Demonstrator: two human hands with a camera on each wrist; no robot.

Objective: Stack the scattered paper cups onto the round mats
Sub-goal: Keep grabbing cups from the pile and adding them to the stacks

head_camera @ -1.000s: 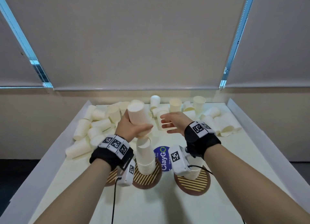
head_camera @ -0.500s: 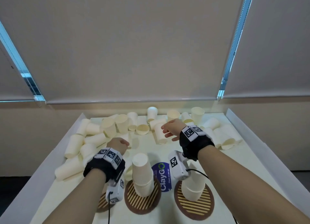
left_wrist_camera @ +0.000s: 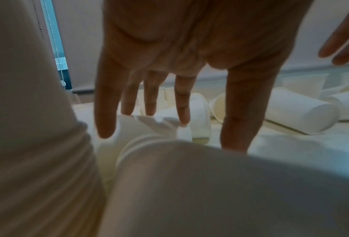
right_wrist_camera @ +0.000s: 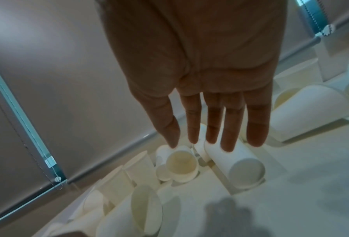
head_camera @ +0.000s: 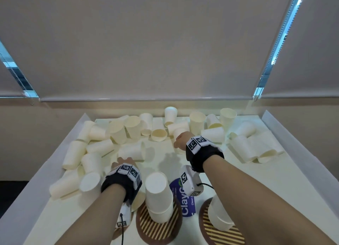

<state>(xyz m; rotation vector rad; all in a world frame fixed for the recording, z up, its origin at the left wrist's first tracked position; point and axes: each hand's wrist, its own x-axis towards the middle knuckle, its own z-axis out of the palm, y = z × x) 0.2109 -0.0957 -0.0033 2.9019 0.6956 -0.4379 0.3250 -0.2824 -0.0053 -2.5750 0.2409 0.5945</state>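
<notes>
Both hands are reaching out for new cups, and neither holds one. The left hand (head_camera: 124, 162) has its fingers (left_wrist_camera: 182, 102) spread straight above a cup (head_camera: 133, 151) lying on its side. The right hand (head_camera: 181, 140) has straight, loose fingers (right_wrist_camera: 227, 128) over another lying cup (right_wrist_camera: 234, 163).

Two stacks stand upside down on the round mats near the person: a middle stack (head_camera: 159, 195) on one mat (head_camera: 157, 232) and a right stack (head_camera: 219, 215) on another mat (head_camera: 216, 235). Lots of cups lie all over the far part of the counter (head_camera: 256, 186).

Next, I think each hand must close round its cup, turn it bottom up and slide it onto a stack.

The head view shows the mats and stacks. The wrist views do not, but they show the fingers, which the head view hides.
</notes>
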